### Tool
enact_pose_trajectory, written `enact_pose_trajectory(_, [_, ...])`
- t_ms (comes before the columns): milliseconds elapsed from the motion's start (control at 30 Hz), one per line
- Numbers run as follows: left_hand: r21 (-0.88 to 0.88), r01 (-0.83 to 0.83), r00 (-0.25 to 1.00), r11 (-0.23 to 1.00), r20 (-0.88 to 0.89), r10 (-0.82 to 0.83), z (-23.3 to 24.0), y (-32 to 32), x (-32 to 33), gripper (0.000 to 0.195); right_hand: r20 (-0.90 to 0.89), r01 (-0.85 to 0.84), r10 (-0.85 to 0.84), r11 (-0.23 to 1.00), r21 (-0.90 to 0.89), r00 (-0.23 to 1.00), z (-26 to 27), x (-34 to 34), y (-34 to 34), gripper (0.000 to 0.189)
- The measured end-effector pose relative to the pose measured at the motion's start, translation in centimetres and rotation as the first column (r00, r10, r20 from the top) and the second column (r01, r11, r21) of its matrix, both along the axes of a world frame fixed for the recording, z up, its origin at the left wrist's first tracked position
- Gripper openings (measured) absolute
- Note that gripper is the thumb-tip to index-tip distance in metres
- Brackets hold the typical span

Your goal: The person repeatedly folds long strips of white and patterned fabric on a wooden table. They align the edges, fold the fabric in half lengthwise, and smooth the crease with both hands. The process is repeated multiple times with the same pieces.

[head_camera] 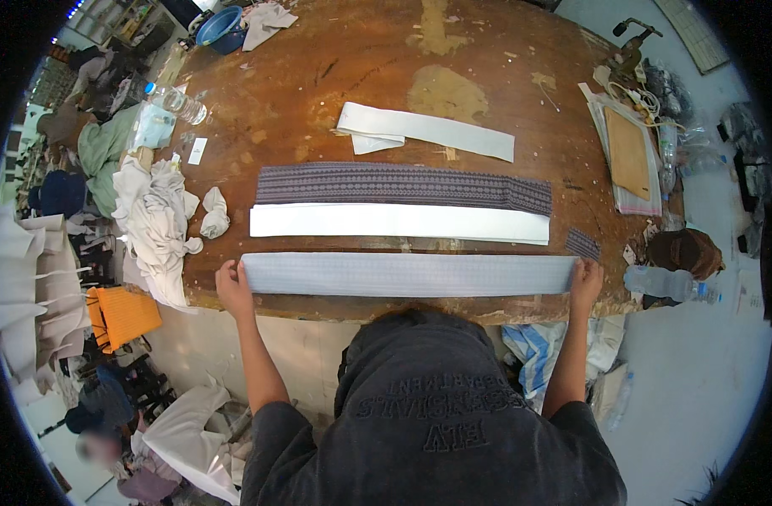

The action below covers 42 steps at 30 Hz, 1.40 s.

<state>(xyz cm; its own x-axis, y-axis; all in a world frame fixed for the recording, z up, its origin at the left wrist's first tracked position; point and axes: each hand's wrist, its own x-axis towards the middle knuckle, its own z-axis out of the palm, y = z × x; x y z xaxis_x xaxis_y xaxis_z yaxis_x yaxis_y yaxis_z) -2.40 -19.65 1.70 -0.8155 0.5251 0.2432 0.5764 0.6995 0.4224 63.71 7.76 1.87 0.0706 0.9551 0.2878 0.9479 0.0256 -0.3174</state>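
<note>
A long pale blue-grey fabric strip [408, 275] lies stretched along the near edge of a worn wooden table [297, 310]. My left hand [235, 284] grips its left end and my right hand [586, 284] grips its right end. Just beyond lies a white strip [398, 222], touching a dark patterned fabric strip [398, 185] along its far side. Farther off is a folded off-white strip [449, 131]. A small dark patterned scrap [582, 244] lies by my right hand.
Crumpled white cloth [155, 221], a small cloth bundle [215, 214] and a bottle [182, 104] are at the left. At the right are a bottle [661, 283], a brown item [685, 252] and a board [626, 152]. A person [101, 436] is at lower left.
</note>
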Motion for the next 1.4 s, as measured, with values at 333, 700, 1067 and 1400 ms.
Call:
enact_pose_trajectory(333, [-0.102, 0.678, 0.718, 0.728, 0.308, -0.625, -0.5, 11.4, -0.3, 0.025, 0.097, -0.569, 0.637, 0.739, -0.361, 0.765, 1.1, -9.1, 7.8, 0.036])
enact_pose_trajectory(700, [-0.277, 0.762, 0.614, 0.585, 0.596, -0.518, -3.1, 15.0, -0.2, 0.040, 0.290, -0.525, 0.829, 0.535, -0.662, 0.478, -3.5, -13.1, 9.2, 0.045])
enact_pose_trajectory(1067, [-0.294, 0.746, 0.620, 0.597, 0.633, -0.464, -2.8, 14.8, 0.8, 0.053, 0.036, -0.634, 0.735, 0.608, -0.479, 0.678, -0.7, -12.1, 8.7, 0.011])
enact_pose_trajectory(1400, [-0.380, 0.695, 0.718, 0.611, 0.423, -0.553, -3.5, 14.1, 1.8, 0.053, -0.373, -0.736, 0.650, 0.659, -0.157, 0.662, 17.1, -16.3, 5.4, 0.014])
